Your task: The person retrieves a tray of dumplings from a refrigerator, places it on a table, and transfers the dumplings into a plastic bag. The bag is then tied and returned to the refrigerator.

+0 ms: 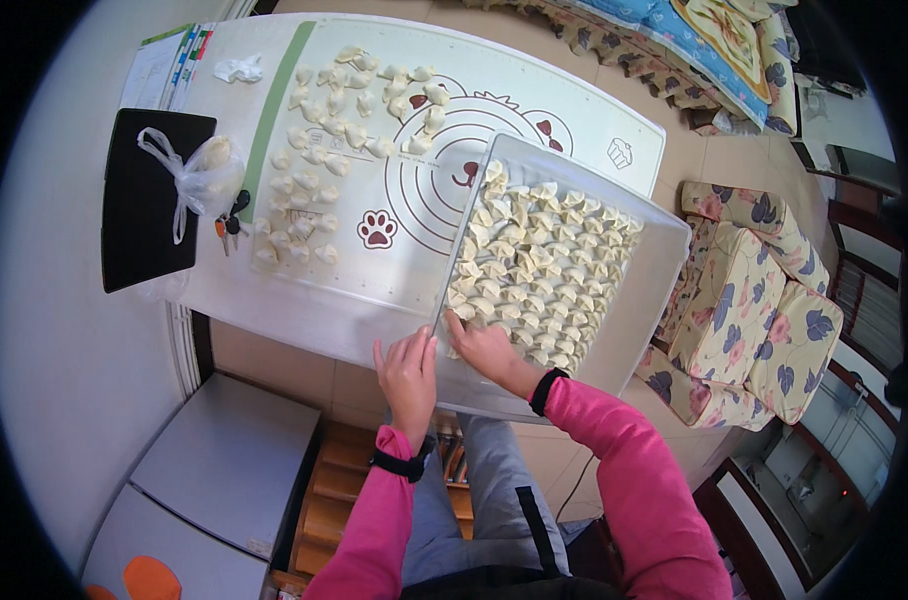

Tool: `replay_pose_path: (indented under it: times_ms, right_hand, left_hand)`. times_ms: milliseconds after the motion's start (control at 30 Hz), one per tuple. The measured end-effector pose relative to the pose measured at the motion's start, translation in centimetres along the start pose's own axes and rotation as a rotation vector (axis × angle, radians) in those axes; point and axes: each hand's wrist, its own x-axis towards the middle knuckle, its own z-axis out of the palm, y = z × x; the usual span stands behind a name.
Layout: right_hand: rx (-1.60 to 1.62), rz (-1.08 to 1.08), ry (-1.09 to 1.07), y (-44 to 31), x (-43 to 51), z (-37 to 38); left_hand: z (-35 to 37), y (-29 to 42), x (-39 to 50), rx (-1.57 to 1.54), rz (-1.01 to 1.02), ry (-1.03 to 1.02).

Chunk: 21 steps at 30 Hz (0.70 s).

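A large translucent plastic box (634, 292) stands on the table, with rows of folded dumplings (544, 259) covering much of its floor. My right hand (488, 349) reaches into the box's near left corner. Its index fingertip is at a dumpling there; whether it grips or only touches is hidden. Just outside that corner, my left hand (409, 371) rests with extended fingers against or beside the box wall. More dumplings (334, 120) lie spread over the left part of a white baking mat (379, 285) printed with a bear face. The box covers part of the mat.
At the table's left are a black flat panel (135, 217), a knotted plastic bag (214, 169) with something pale inside, keys (229, 225), crumpled tissue (238, 69) and papers (154, 71). A floral armchair (746, 307) stands right; a grey cabinet (221, 457) stands lower left.
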Motion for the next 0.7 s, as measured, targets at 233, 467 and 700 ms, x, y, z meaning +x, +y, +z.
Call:
replay_pose_path:
  times_ms: [233,467,700]
  right_hand:
    - [0.187,-0.052,0.254,1.1,-0.6,-2.2]
    - [-0.004,-0.218,-0.231,-0.1,-0.4,-1.3]
    - [-0.034,-0.248,-0.196,-0.7,0.9,2.3]
  left_hand:
    - [-0.1,0.1,0.0,-0.007,-0.011,-0.003]
    - [0.1,-0.1,0.0,0.001,0.012,0.004]
    - [-0.2,-0.1,0.1,-0.026,0.008,-0.009]
